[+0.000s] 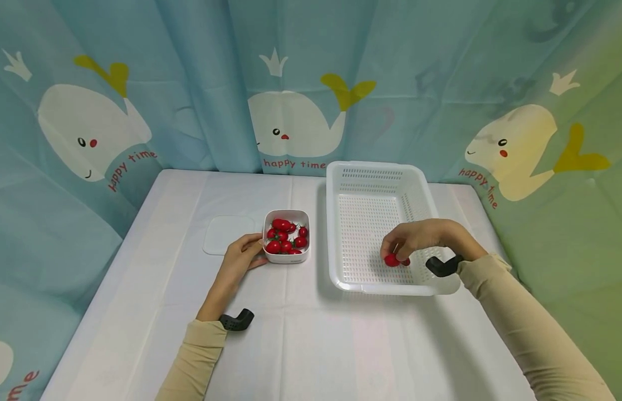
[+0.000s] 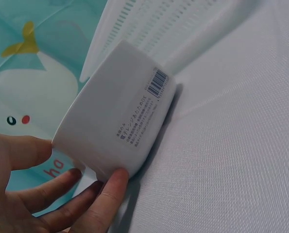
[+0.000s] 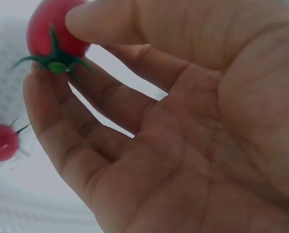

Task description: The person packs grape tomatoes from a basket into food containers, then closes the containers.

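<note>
My left hand (image 1: 240, 255) rests at the left side of a small white square container (image 2: 110, 111), fingertips and thumb touching its wall and rim. Several red cherry tomatoes (image 1: 286, 245) with green stems lie inside it. Over the white slotted basket (image 1: 336, 245), my right hand (image 1: 416, 236) pinches a cherry tomato (image 3: 44, 34) between thumb and fingertips, its green calyx turned toward the wrist camera. Another cherry tomato (image 3: 2, 142) lies on the basket floor beside that hand.
A flat translucent lid (image 1: 228, 234) lies on the white-covered table (image 1: 311, 340), left of the container. The basket's raised walls stand right of the container. A blue-green curtain (image 1: 200, 83) with whale prints hangs behind the table and along both sides.
</note>
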Motion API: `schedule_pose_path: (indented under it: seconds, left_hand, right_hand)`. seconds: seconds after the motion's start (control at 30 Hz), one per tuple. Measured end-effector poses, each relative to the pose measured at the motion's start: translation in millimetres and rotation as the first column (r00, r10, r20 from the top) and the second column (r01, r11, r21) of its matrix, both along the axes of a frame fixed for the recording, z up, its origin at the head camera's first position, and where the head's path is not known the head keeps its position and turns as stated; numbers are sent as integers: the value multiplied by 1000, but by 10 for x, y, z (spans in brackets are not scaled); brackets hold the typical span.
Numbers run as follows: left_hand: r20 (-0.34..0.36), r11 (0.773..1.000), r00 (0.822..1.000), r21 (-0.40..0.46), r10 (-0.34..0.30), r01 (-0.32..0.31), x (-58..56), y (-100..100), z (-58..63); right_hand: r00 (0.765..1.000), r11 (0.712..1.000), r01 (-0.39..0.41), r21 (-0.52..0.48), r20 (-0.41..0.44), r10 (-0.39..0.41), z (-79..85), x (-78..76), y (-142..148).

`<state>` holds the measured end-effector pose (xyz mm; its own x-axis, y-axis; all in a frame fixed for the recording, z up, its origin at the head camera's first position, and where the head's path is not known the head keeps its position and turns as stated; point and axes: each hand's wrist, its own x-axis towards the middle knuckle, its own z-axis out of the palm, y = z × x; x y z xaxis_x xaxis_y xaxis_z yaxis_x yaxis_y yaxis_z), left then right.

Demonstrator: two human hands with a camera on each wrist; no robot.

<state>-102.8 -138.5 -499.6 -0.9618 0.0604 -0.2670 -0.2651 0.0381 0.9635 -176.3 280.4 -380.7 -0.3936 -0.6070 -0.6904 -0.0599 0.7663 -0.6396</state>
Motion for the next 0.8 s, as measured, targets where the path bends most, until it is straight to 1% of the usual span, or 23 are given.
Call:
schedule_pose_path:
  seconds: [0.07,0.13,0.23,0.37,0.43,0.57,0.8]
  left_hand:
    - [2,1000,1000,0,1,-1,-3,3,-2]
    - [2,1000,1000,-1,1,-1,-2,5,-1]
    - [7,1000,1000,0,3,-3,-2,7,3]
    - [5,1000,1000,-1,1,-1,-3,5,-1]
    - [2,1000,1000,1,0,0,-4,1,-8]
    - [-6,1000,1000,8,-1,1,0,-4,-10]
    - [-6,1000,1000,7,-1,1,0,-13,-8]
  right_hand:
    - [1000,999,14,-29,-26,-15,33,-5,-8]
    - [997,998,36,-49,-72,-39,55,-15,-17]
    - [986,994,72,-78,-146,-83,75,-33,-28]
    - [972,986,118,-122,-189,-139,97,-57,-38]
    - [969,981,137,-141,-185,-162,110,-72,-47]
    - [968,973,151,-173,-174,-181,134,-119,-84]
    - [969,960,174,-219,-138,-206,147,-234,-230]
